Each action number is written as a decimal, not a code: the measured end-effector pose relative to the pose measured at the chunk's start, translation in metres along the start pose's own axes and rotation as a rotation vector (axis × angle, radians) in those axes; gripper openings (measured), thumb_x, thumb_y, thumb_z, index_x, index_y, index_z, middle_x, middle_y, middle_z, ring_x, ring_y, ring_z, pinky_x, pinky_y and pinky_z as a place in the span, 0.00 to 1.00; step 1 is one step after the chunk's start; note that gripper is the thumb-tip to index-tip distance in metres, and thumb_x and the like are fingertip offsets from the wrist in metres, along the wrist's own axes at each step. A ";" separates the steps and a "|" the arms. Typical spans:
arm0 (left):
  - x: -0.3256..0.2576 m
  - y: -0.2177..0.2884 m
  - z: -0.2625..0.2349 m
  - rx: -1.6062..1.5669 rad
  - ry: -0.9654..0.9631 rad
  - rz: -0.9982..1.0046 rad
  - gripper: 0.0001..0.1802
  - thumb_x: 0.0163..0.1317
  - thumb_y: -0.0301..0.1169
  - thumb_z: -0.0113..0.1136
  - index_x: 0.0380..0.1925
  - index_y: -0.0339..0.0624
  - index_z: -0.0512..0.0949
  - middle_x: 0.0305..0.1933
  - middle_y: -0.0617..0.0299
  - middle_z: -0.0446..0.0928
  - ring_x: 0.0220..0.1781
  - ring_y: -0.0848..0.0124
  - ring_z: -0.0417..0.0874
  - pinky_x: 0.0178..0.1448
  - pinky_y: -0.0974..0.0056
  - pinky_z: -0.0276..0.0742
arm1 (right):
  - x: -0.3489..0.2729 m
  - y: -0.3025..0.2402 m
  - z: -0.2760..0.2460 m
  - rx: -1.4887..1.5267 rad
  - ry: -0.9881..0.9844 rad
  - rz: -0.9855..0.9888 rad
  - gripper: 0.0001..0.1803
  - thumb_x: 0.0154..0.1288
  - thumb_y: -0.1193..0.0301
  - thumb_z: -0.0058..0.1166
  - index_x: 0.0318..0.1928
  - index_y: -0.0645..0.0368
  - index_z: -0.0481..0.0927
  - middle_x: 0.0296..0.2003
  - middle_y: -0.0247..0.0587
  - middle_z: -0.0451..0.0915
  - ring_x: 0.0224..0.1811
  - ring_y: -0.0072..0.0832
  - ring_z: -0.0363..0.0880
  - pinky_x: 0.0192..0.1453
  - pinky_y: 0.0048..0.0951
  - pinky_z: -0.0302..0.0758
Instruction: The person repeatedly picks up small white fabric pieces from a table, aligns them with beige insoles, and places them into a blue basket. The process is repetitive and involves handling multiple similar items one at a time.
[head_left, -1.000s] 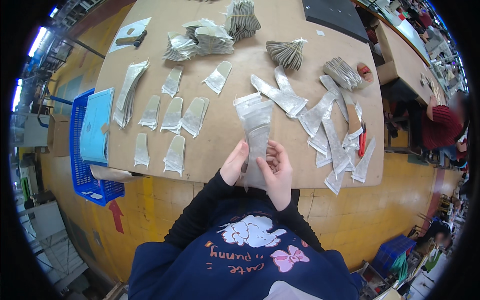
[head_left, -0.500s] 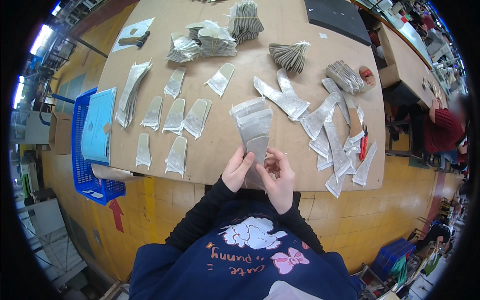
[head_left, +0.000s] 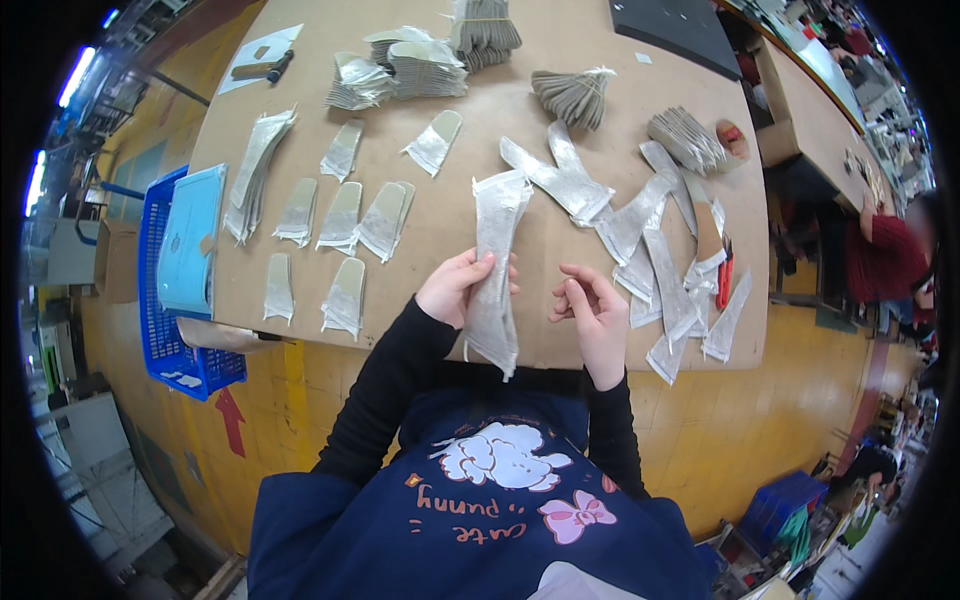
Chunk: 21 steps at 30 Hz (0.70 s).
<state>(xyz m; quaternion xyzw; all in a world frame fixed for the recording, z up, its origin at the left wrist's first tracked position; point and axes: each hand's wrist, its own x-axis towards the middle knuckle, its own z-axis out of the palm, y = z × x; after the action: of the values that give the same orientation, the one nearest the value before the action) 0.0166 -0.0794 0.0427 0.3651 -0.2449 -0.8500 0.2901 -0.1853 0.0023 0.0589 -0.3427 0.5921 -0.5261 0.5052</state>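
My left hand (head_left: 455,290) pinches a long silvery fabric strip (head_left: 494,270) (edge-on); my right hand (head_left: 592,315) hovers half-curled, empty.

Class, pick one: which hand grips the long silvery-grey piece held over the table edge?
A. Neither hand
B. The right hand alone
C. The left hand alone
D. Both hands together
C: the left hand pinches the long silvery-grey piece, while the right hand is beside it, apart and empty.

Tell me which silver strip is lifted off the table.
The long silver strip pinched in the left hand; every other strip lies flat on the table.
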 end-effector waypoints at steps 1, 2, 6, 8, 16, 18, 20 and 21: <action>0.000 0.009 -0.008 0.020 0.037 -0.014 0.17 0.76 0.38 0.50 0.54 0.38 0.73 0.43 0.61 0.80 0.39 0.70 0.82 0.46 0.63 0.79 | 0.002 0.005 -0.002 -0.015 -0.015 -0.012 0.13 0.75 0.75 0.50 0.54 0.68 0.79 0.32 0.36 0.79 0.30 0.18 0.78 0.35 0.22 0.81; -0.001 0.021 -0.016 0.082 0.062 0.048 0.19 0.75 0.41 0.51 0.55 0.38 0.74 0.42 0.63 0.80 0.39 0.73 0.81 0.46 0.65 0.78 | 0.003 0.010 -0.003 -0.080 0.007 0.027 0.12 0.75 0.76 0.50 0.53 0.67 0.80 0.32 0.36 0.79 0.30 0.18 0.78 0.33 0.22 0.80; -0.033 0.090 -0.067 0.465 0.256 0.323 0.25 0.69 0.44 0.61 0.56 0.37 0.74 0.42 0.64 0.79 0.41 0.76 0.80 0.48 0.68 0.77 | 0.003 0.030 0.001 -0.448 0.014 -0.063 0.07 0.71 0.78 0.53 0.45 0.64 0.82 0.32 0.39 0.80 0.30 0.22 0.79 0.30 0.23 0.74; -0.050 0.124 -0.091 0.851 0.360 0.600 0.30 0.63 0.47 0.68 0.56 0.35 0.73 0.41 0.64 0.79 0.42 0.75 0.79 0.49 0.69 0.76 | 0.005 0.035 0.002 -0.604 -0.006 -0.370 0.06 0.70 0.78 0.54 0.43 0.65 0.83 0.33 0.41 0.81 0.32 0.24 0.79 0.33 0.24 0.75; -0.055 0.287 -0.245 1.686 0.853 0.245 0.49 0.47 0.58 0.72 0.62 0.34 0.71 0.59 0.38 0.77 0.63 0.48 0.77 0.66 0.57 0.72 | 0.006 0.035 0.007 -0.651 0.019 -0.408 0.04 0.67 0.79 0.56 0.40 0.63 0.83 0.32 0.43 0.79 0.29 0.31 0.78 0.33 0.28 0.74; -0.043 0.294 -0.277 1.716 0.842 0.193 0.49 0.46 0.59 0.72 0.61 0.34 0.72 0.59 0.38 0.77 0.63 0.48 0.77 0.66 0.57 0.72 | 0.006 0.035 0.008 -0.664 0.035 -0.401 0.04 0.67 0.78 0.57 0.40 0.63 0.84 0.31 0.43 0.79 0.29 0.31 0.78 0.33 0.28 0.74; -0.028 0.290 -0.300 1.790 0.825 0.063 0.50 0.45 0.60 0.72 0.60 0.33 0.73 0.59 0.37 0.77 0.63 0.48 0.77 0.66 0.57 0.72 | 0.007 0.034 0.009 -0.667 0.042 -0.406 0.04 0.66 0.78 0.57 0.40 0.63 0.84 0.31 0.43 0.79 0.28 0.31 0.78 0.33 0.28 0.74; -0.023 0.285 -0.310 1.832 0.856 0.040 0.50 0.45 0.61 0.72 0.61 0.33 0.72 0.59 0.37 0.77 0.63 0.48 0.77 0.66 0.57 0.72 | 0.007 0.034 0.008 -0.670 0.049 -0.407 0.04 0.66 0.78 0.58 0.39 0.63 0.84 0.30 0.43 0.79 0.28 0.32 0.78 0.33 0.28 0.74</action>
<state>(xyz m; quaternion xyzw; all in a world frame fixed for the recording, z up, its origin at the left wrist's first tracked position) 0.3554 -0.3304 0.0427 0.7174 -0.6845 -0.1274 -0.0242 -0.1747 0.0004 0.0248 -0.5864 0.6628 -0.4010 0.2367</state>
